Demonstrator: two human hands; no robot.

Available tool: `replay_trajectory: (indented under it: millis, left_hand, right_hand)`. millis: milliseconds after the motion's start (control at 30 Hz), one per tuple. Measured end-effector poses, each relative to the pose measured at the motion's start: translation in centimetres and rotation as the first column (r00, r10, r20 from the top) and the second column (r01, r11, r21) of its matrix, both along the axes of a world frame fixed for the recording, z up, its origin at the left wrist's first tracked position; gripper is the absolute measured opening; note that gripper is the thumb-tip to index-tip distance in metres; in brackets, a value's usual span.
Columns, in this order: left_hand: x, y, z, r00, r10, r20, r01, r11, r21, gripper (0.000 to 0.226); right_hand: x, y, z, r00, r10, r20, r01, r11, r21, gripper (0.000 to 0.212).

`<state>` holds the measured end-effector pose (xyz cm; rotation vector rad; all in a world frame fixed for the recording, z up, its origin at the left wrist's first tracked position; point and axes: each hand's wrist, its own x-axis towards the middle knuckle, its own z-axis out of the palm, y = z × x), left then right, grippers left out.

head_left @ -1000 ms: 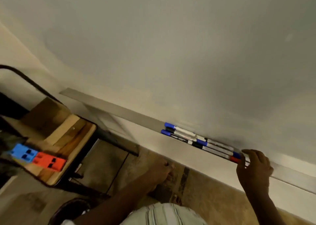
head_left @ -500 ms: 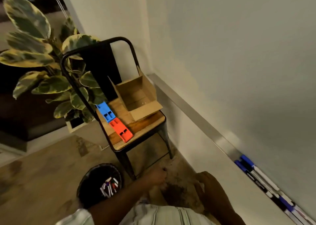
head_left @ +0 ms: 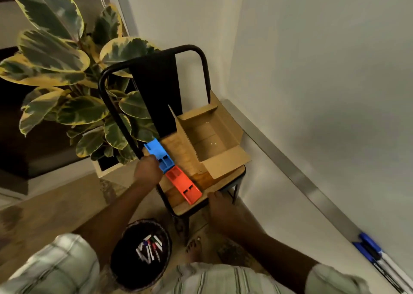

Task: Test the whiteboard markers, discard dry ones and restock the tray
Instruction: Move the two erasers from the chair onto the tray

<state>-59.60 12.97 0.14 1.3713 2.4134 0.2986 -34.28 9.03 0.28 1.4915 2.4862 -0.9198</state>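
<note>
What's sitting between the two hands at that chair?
The red box lies between the left hand and the right hand, seen in the head view.

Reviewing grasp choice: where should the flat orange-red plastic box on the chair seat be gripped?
Across its long sides near the free front end, from above. The orange-red plastic box lies flat, its far end meets the blue plastic box, and the right hand is nearest the free end.
</note>
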Motion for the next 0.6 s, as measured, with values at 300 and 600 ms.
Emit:
replay_trajectory:
  millis: [300, 600]
  left_hand:
    - [-4.6, 4.6, -2.4, 0.817, -0.506, -0.277, 0.440, 0.857, -0.269, 0.077]
    - [-5.9, 5.5, -4.4, 0.808, -0.536, -0.247, 0.458, 0.833, -0.310, 0.067]
  right_hand:
    - [-6.1, 3.5, -0.9, 0.992, 0.049, 0.118, -0.046, 0.999, -0.027, 0.049]
    - [-10.4, 4.1, -3.7, 0.977, 0.046, 0.206, -0.057, 0.997, 0.048, 0.077]
